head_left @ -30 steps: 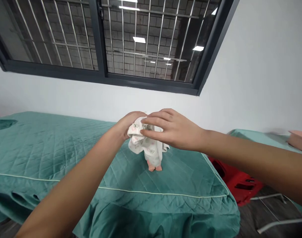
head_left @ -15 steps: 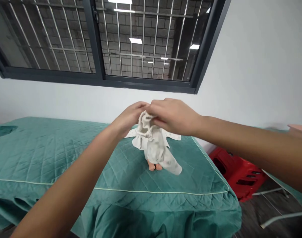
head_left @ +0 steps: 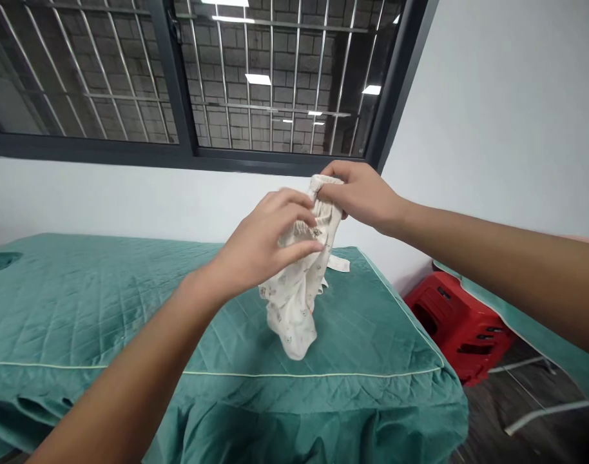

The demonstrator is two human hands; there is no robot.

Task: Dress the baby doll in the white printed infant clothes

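Observation:
A pair of small white baby pants (head_left: 293, 316) with a fine print and a gathered elastic waist hangs in the air over the bed. My right hand (head_left: 365, 196) pinches the waistband at the top. In front of the cloth, my left hand (head_left: 260, 241) has its fingers spread and curved beside the waist; I cannot tell whether they touch it. Behind the pants, a white sleeve (head_left: 339, 263) of a small top lies on the bed. The doll wearing that top is almost wholly hidden by the pants.
A green quilted cover (head_left: 106, 303) with pale piping lies over the bed, which has a hole at the far left. Red plastic stools (head_left: 461, 328) stand to the right, beside another green-covered bed (head_left: 555, 348). A barred window (head_left: 275, 84) is in the wall behind.
My right hand has moved up and right, raising the waistband. My left hand has let go of the waist and spread its fingers. The doll's feet, visible before, are now covered by the pants.

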